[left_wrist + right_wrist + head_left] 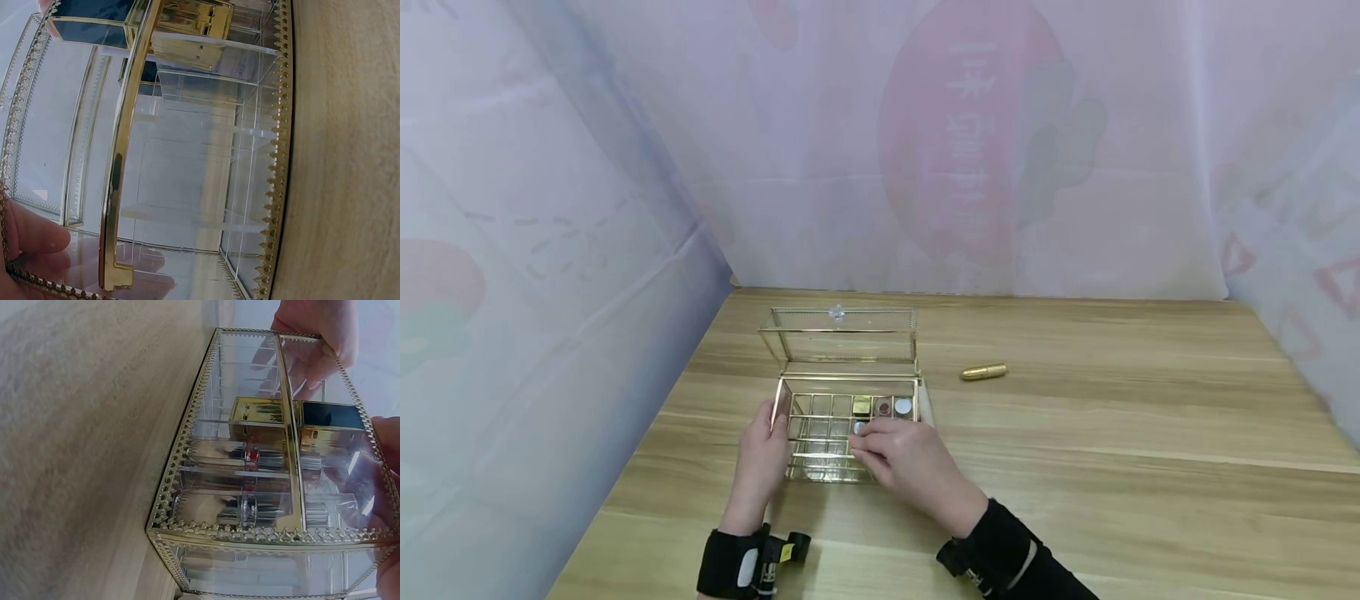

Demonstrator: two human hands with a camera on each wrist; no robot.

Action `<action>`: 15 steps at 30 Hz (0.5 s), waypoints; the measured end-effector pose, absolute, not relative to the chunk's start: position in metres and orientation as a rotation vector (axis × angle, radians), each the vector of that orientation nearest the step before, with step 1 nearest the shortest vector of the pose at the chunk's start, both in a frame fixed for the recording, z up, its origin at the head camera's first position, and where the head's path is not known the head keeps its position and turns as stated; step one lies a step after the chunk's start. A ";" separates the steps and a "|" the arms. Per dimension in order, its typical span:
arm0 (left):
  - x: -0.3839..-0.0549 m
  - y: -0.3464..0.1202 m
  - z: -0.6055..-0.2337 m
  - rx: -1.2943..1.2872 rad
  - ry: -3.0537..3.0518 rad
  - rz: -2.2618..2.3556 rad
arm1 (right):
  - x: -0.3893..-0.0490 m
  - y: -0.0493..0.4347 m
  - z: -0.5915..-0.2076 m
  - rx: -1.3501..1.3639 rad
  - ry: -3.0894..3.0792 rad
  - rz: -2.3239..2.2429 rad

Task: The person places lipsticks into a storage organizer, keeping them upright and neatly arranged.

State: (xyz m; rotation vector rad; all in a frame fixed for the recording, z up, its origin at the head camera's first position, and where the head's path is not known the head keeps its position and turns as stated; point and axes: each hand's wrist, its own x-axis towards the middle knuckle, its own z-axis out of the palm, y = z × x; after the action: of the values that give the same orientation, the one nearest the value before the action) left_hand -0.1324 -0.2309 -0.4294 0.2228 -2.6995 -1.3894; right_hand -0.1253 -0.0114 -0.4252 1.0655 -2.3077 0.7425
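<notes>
A clear glass box [829,472] with gold edging and small compartments stands in front of me, its lid [842,343] raised at the back. My left hand [763,457] holds the box's left side, the thumb showing at the wall in the left wrist view. My right hand [913,463] is over the right half, its thumb and fingers pinching the top of a lipstick with a dark cap and gold base [331,416], which stands in a compartment. Behind those fingers are a gold-topped lipstick [861,406], a brown-topped tube [883,407] and a pale-topped tube [903,406].
A gold lipstick tube [983,372] lies on the wooden table [1120,467], right of the box. Printed pale curtains [820,167] hang behind and at both sides of the table. Black bands with cameras [730,565] are strapped around both wrists.
</notes>
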 end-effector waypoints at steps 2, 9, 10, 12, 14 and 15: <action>-0.132 -0.231 -0.429 0.223 -2.702 -1.381 | -0.125 -0.012 -0.425 1.065 -2.303 0.733; -0.132 -0.231 -0.428 0.229 -2.701 -1.369 | -0.124 -0.014 -0.426 1.070 -2.285 0.707; -0.132 -0.231 -0.428 0.230 -2.698 -1.370 | -0.124 -0.014 -0.426 1.070 -2.282 0.701; -0.132 -0.232 -0.428 0.232 -2.695 -1.368 | -0.123 -0.015 -0.427 1.069 -2.276 0.709; -0.131 -0.232 -0.428 0.231 -2.696 -1.357 | -0.123 -0.015 -0.428 1.067 -2.271 0.718; -0.131 -0.232 -0.428 0.230 -2.697 -1.351 | -0.123 -0.015 -0.428 1.069 -2.268 0.722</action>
State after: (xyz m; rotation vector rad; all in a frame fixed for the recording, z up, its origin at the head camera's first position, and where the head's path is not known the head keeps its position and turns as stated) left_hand -0.1313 -0.2320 -0.4282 0.2298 -2.6971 -1.3507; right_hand -0.1226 -0.0152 -0.4283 1.0689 -2.2683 0.7220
